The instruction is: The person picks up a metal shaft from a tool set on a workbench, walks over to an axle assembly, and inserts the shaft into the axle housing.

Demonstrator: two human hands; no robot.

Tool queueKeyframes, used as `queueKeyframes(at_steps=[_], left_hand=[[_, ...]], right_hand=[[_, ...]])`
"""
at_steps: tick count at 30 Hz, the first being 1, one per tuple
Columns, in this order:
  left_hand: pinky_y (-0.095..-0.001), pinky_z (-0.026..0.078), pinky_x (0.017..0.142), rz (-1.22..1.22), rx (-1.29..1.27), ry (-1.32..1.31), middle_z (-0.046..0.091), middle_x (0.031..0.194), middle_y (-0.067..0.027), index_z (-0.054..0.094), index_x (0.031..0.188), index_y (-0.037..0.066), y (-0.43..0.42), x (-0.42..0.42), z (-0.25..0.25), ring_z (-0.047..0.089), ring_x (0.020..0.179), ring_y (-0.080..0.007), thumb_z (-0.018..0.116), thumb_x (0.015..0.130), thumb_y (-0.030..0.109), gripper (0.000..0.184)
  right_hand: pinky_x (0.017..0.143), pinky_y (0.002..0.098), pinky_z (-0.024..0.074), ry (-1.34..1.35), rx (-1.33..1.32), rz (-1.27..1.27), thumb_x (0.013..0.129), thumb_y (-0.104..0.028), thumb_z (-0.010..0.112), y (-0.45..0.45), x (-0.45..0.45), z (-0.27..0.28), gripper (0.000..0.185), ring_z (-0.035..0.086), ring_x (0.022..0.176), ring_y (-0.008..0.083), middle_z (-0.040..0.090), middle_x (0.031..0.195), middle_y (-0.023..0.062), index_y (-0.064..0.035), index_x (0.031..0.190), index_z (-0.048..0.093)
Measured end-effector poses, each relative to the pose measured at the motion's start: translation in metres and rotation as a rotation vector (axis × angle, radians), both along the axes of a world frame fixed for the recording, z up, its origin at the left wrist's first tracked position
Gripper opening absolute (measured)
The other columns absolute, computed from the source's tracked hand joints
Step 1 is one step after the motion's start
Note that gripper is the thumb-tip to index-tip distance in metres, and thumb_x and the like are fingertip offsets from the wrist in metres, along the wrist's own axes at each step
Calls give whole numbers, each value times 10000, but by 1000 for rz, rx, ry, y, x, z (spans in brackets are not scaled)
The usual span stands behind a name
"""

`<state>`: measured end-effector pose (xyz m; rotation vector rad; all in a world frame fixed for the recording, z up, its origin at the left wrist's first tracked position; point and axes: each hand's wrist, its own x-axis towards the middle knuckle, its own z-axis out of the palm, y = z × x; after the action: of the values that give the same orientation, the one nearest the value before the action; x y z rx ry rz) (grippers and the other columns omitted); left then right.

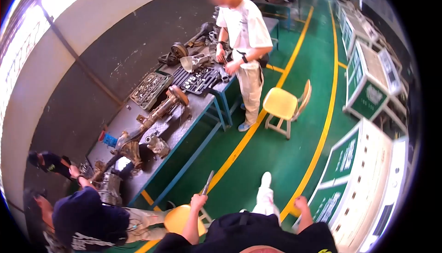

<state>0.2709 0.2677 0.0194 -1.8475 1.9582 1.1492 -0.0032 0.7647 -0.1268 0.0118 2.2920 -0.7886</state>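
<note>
My left hand (198, 202) is closed around a slim, grey metal tool (208, 182) that points up and away from me; its exact kind is too small to make out. Lower right, my right hand (301, 203) hangs over the green floor with its fingers curled, and nothing shows in it. Both arms are held out from my body, and one white shoe (266, 179) is stepping forward. Nearest to my left hand is a yellow-seated stool (185, 220).
Along the left runs a blue-legged workbench (184, 131) with an axle assembly (159, 112), gear housings and socket sets (198, 79). A person in white (246, 32) works there; another in dark clothing (90, 218) bends nearby. A yellow chair (281, 103) and green-white cabinets (343, 174) flank the aisle.
</note>
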Motion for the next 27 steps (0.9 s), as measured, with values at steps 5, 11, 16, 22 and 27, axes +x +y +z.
queueKeyframes(at_steps=[5,11,16,22,27], left_hand=[[-302,465,496,-118,35,167,613,602,-62,650,695,31,-22,-163,41,582,502,-165,605,666,229,206],[-295,452,494,-54,25,407,613,618,-52,636,744,41,-51,-306,70,579,509,-150,602,696,233,201],[-253,360,429,29,208,711,524,601,-18,568,760,20,-75,-389,114,466,465,-90,576,773,154,135],[-228,320,409,42,398,923,463,608,5,504,787,53,-129,-455,139,411,456,-79,556,814,109,80],[-227,312,405,13,421,935,467,616,6,508,803,54,-178,-470,159,407,457,-70,547,819,104,66]], right_hand=[[475,364,487,-427,-123,-310,896,-178,481,-18,-69,-67,212,642,625,243,641,798,117,-10,1008,546],[583,412,547,-497,72,-137,861,-209,507,-54,-185,-37,252,668,701,271,668,920,151,-8,1004,561],[538,410,522,-262,-44,-173,898,-194,502,-130,-306,-7,264,633,632,248,646,859,151,-20,1095,522],[536,414,529,-127,-139,-207,902,-207,501,-211,-355,5,237,628,624,236,644,838,117,-49,1076,532],[545,363,538,-321,3,-152,887,-198,517,-253,-346,6,215,661,662,222,670,870,106,-51,1040,556]])
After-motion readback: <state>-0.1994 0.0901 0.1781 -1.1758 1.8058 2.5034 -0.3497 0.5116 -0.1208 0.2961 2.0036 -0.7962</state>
